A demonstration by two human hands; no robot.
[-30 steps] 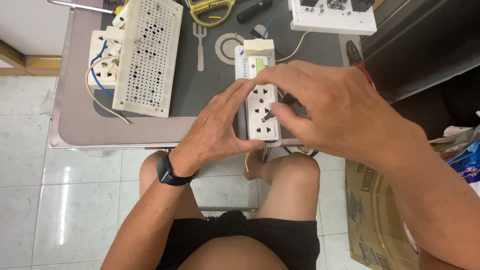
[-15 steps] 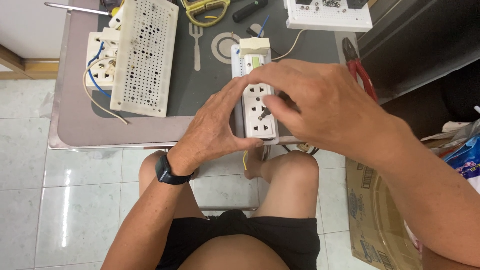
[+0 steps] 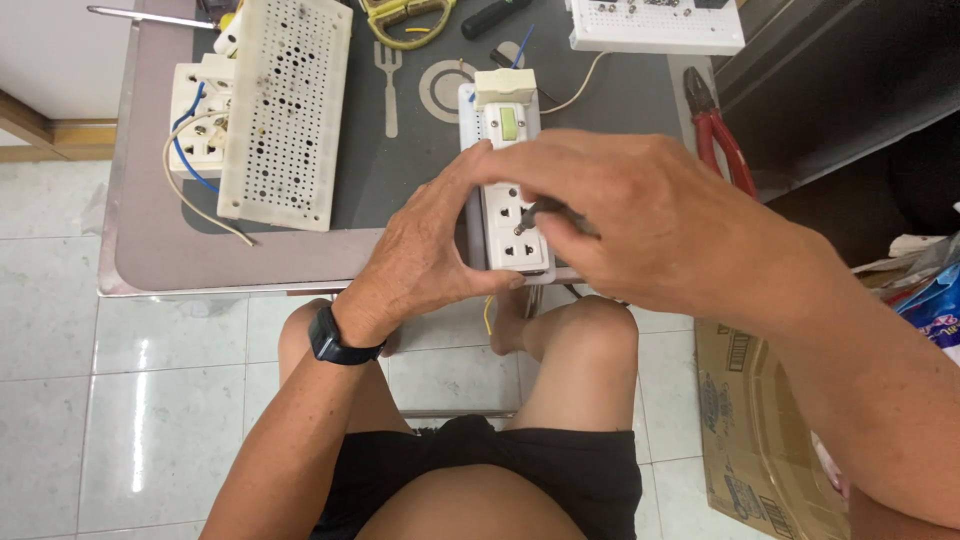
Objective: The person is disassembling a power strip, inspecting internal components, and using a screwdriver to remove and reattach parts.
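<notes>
A white socket strip (image 3: 512, 215) with a switch at its far end lies near the front edge of the small table (image 3: 150, 250). My left hand (image 3: 425, 255) grips the strip's left side and front corner. My right hand (image 3: 640, 215) holds a thin screwdriver (image 3: 545, 212), its tip set on the strip's face between two sockets. A black watch sits on my left wrist.
A perforated white board (image 3: 285, 110) with a wired socket block (image 3: 195, 120) lies at the left. Red pliers (image 3: 715, 130) rest at the right edge, another white board (image 3: 655, 25) at the back. A cardboard box (image 3: 745, 450) stands on the floor right.
My right hand has shifted a little, uncovering the screwdriver tip on the strip's face. My left hand keeps its grip.
</notes>
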